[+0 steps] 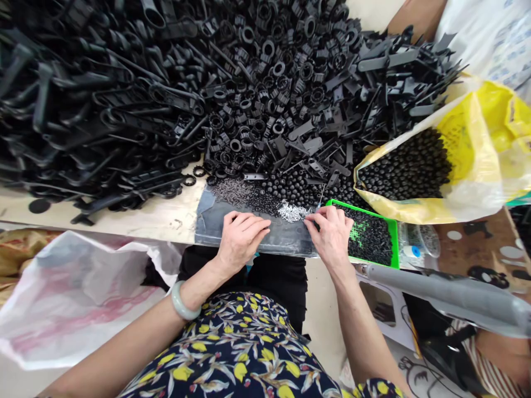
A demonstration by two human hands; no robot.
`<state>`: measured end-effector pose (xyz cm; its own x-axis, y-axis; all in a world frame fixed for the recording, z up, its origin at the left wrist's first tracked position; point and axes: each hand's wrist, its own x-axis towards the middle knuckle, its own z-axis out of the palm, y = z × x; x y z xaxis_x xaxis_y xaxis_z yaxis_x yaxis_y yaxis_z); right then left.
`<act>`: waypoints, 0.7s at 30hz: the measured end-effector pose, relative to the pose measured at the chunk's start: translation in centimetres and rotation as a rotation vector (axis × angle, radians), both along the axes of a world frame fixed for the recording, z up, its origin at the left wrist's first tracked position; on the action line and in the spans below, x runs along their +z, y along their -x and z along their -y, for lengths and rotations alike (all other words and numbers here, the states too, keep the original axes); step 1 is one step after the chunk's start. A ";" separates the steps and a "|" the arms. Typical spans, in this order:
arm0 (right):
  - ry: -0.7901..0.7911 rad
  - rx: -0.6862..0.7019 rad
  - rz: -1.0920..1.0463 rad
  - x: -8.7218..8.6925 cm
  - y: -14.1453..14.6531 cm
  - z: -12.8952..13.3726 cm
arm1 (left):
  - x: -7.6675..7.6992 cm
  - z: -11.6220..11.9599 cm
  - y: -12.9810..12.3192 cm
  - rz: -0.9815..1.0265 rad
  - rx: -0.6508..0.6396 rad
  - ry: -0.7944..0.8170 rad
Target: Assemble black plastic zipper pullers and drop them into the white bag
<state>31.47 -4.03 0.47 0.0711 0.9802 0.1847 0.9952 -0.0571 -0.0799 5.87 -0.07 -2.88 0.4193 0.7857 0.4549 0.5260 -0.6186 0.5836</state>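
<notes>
Your floral top [238, 359] is nearest; your left hand [241, 239] and right hand [332, 235] pinch narrowly near silvery pins [291, 211], contents unclear; heaped black parts [124, 99] seem loose, none visibly finished.

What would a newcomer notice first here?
Heaped black parts cover the far side of the workbench. At right, a yellow bag of black beads gapes open beside a bright green tray. Just beyond the gap between left hand and right hand lies a small silvery pile.

Small pins [292, 211]: bright, metal-looking. Beads [290, 189]: glossy plastic. Tray [395, 243]: smooth plastic. Mat [282, 237]: dull, scuffed. Yellow bag [498, 124]: creased plastic.
</notes>
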 end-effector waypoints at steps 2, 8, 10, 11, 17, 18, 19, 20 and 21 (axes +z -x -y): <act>0.005 0.009 -0.015 0.1 0.0 0.0 | 0.2 -0.1 0.1 0.002 -0.009 0.043; -0.041 0.011 -0.192 1.8 1.4 0.6 | 0.0 -0.2 0.3 0.084 0.000 0.126; -0.003 0.074 -0.355 2.1 2.7 0.5 | -0.2 -0.3 0.3 0.091 0.013 0.127; 0.023 0.113 -0.433 2.2 3.5 0.4 | -0.3 -0.3 0.3 0.087 0.017 0.126; 0.123 0.198 -0.607 1.5 6.9 -0.6 | -0.4 -0.3 0.4 0.047 0.010 0.153; 0.129 0.192 -0.602 1.5 7.1 -0.7 | -0.3 -0.2 0.4 0.042 0.004 0.165; 0.135 0.188 -0.595 1.5 7.2 -0.7 | -0.3 -0.2 0.4 0.037 -0.001 0.177; 0.143 0.184 -0.589 1.5 7.3 -0.8 | -0.3 -0.2 0.4 0.035 -0.006 0.185; 0.150 0.181 -0.584 1.6 7.3 -0.8 | -0.3 -0.2 0.4 0.034 -0.006 0.189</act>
<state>24.15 -3.18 2.04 -0.0508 0.9984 0.0256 0.7849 0.0558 -0.6171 5.44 0.14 -3.22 0.4111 0.8559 0.3138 0.5007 -0.4997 0.7069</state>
